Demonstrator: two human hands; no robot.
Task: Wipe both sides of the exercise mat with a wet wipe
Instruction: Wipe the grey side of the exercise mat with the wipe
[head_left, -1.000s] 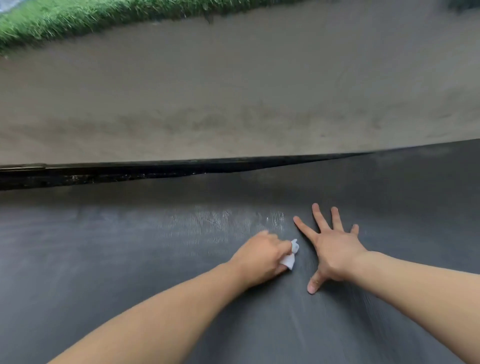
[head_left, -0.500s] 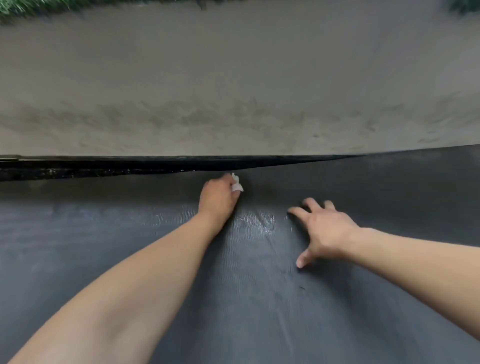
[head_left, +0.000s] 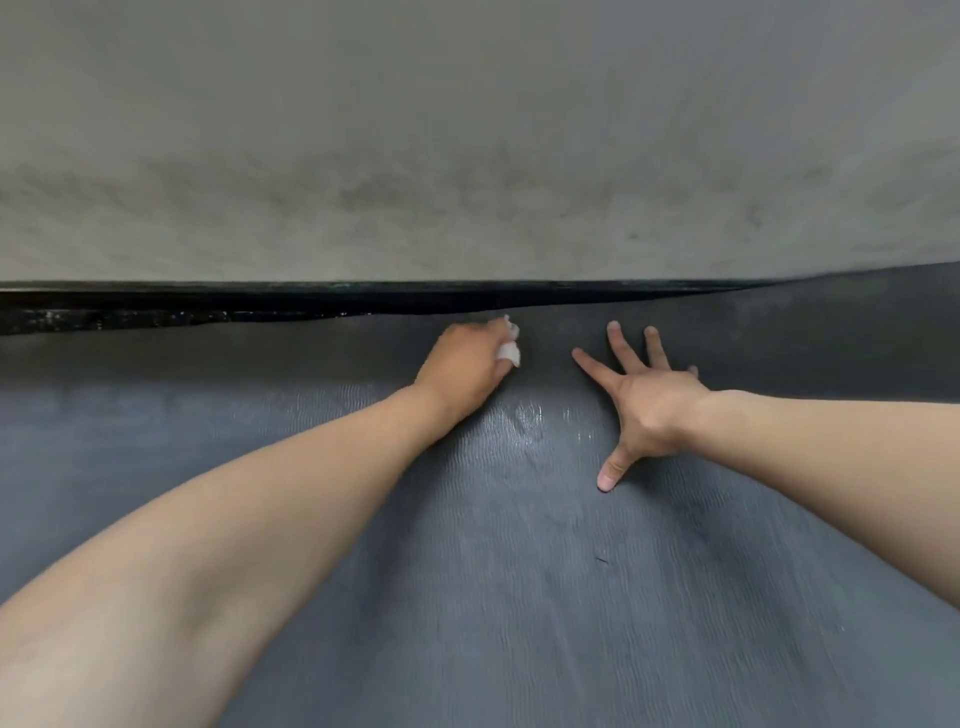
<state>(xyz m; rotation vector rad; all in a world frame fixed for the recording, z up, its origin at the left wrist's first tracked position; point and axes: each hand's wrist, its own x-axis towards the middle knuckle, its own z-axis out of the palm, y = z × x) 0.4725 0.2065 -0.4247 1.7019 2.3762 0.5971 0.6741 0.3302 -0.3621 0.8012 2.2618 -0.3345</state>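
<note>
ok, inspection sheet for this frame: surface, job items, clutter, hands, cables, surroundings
Surface: dark textured exercise mat lying flat, with shiny wet streaks between the hands.
Job's things: white wet wipe, bunched, close to the mat's far edge.
Clutter: one small dark speck on the mat.
Hands: left hand grips the wipe against the mat; right hand lies flat on the mat, fingers spread.
Cables: nothing seen.
Surroundings: grey concrete floor beyond the mat; black strip along the far edge.
</note>
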